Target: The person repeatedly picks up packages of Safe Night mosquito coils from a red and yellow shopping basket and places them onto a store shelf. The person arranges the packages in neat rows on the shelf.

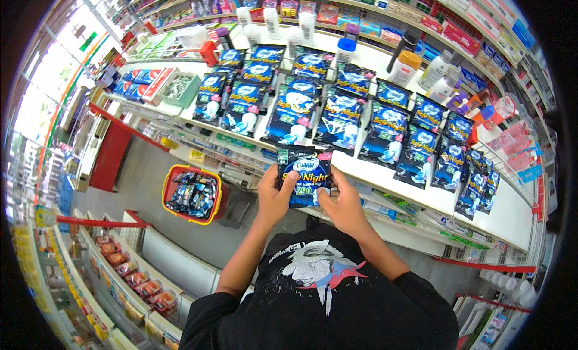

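Note:
Between my two hands I hold a dark blue and black Charm sanitary pad pack (306,169), its printed front turned up toward me. My left hand (276,194) grips its left side, the thumb lying across the front. On the right side, my right hand (344,203) pinches the lower corner with thumb and fingers. Just beyond the held pack, rows of similar sanitary pad packs (289,110) lie on a white shelf top (347,162). To the left on the floor stands a red basket with a yellow rim (220,192), filled with more dark packs (192,194).
Several bottles (404,69) stand behind the rows. An open green box (183,90) and blue-and-red cartons (137,81) sit at the shelf's left end. A lower shelf with packaged food (135,277) runs behind me on the left. Grey floor (144,164) shows around the basket.

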Motion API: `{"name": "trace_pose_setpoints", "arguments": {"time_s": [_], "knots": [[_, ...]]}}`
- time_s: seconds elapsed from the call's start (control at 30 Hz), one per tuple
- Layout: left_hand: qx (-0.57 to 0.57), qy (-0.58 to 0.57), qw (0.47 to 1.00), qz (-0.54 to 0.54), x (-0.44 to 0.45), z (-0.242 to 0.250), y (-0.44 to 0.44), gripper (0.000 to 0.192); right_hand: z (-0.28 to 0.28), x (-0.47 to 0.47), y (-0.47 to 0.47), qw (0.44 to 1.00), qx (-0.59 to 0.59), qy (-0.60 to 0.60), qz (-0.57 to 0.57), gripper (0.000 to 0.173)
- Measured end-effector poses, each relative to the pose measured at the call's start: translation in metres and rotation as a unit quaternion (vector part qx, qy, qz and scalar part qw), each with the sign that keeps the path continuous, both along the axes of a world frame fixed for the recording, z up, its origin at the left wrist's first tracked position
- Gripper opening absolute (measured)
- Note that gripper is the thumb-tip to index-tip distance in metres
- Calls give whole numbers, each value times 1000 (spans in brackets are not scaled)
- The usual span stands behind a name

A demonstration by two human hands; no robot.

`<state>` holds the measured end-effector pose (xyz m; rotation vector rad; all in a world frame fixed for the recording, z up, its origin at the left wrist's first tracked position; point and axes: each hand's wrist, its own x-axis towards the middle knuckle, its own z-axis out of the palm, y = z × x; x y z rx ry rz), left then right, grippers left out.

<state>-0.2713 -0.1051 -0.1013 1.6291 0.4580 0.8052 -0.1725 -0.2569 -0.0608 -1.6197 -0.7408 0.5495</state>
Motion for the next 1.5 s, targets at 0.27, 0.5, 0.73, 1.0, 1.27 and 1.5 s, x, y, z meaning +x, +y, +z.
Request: {"name": "trace_pose_setpoints", "arguments": {"time_s": [0.27,0.5,0.73,1.0,1.27,1.5], "knots": [[44,8,999,12,67,37,4,54,11,51,-6,989,8,-61,-134,52],[175,65,982,-19,91,48,0,64,-3,78,0,981,3,-78,-175,49],[326,73,942,15,101,38,-3,59,-8,85,3,976,-83,-110,-170,51],[381,85,921,6,105,35,-14,51,-7,87,4,965,-107,-176,-164,51],[366,99,924,-41,104,41,-6,43,-5,91,-1,953,-158,-219,-135,52],[360,101,926,-48,98,40,-10,41,-6,92,-5,947,-170,-241,-125,56]]}}
